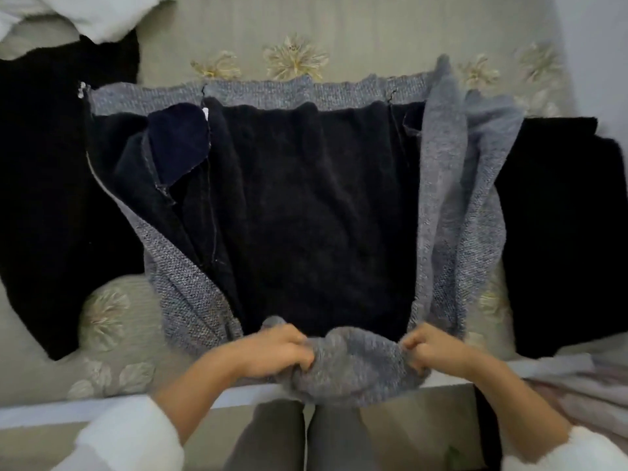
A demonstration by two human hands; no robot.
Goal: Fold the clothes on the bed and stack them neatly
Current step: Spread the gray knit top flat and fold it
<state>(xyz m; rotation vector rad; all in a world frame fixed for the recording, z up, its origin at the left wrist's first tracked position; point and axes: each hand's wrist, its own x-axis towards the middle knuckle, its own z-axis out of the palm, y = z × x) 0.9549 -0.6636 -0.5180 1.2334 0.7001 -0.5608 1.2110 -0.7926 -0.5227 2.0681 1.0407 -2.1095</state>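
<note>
A grey knit jacket (258, 93) with a dark fleece lining (316, 205) lies spread open on the bed, lining up, its grey front panels folded in along both sides. The bunched grey part (353, 362) at the near edge of the bed is gripped from both sides. My left hand (278, 348) clutches its left end and my right hand (431, 348) clutches its right end. A black garment (51, 198) lies flat to the left. A folded black garment (564, 232) lies to the right.
The bed has a pale cover with embroidered flowers (292, 59). White fabric (68, 15) is heaped at the far left corner. Pinkish cloth (584, 396) lies at the near right. My legs in grey trousers (306, 440) stand against the bed's near edge.
</note>
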